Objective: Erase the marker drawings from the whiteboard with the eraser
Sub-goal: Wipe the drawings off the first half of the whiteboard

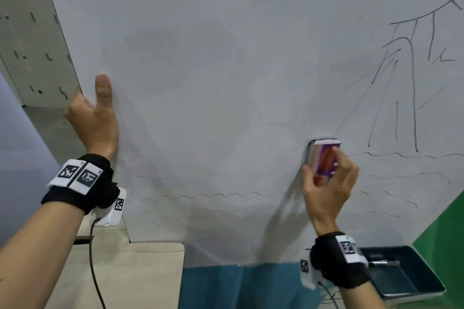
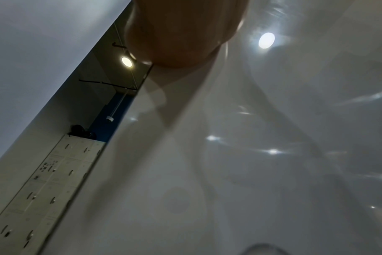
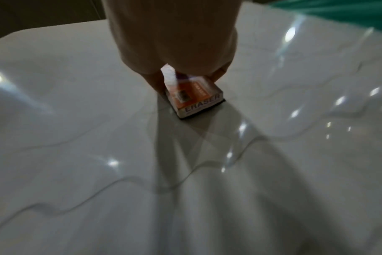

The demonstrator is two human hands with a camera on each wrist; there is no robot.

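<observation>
A glossy whiteboard (image 1: 213, 83) fills the head view. Black marker drawings (image 1: 411, 70), an arc with rays and long peaked lines, stay at the upper right; thin wavy lines (image 1: 200, 195) run across the lower part. My right hand (image 1: 326, 183) grips a purple and orange eraser (image 1: 324, 158), thumb on its left side and fingers on the right, its dark pad against the board beside a wavy line. In the right wrist view the eraser (image 3: 196, 100) shows the word ERASER. My left hand (image 1: 93, 118) holds the board's left edge, thumb flat on the face, fingers hidden behind it.
A pale perforated panel (image 1: 30, 40) stands left of the board. Below it lies a beige tabletop (image 1: 140, 273). At the lower right sits a dark tray (image 1: 406, 273) next to a green surface (image 1: 447, 228). A blue floor (image 1: 238, 286) shows under the board.
</observation>
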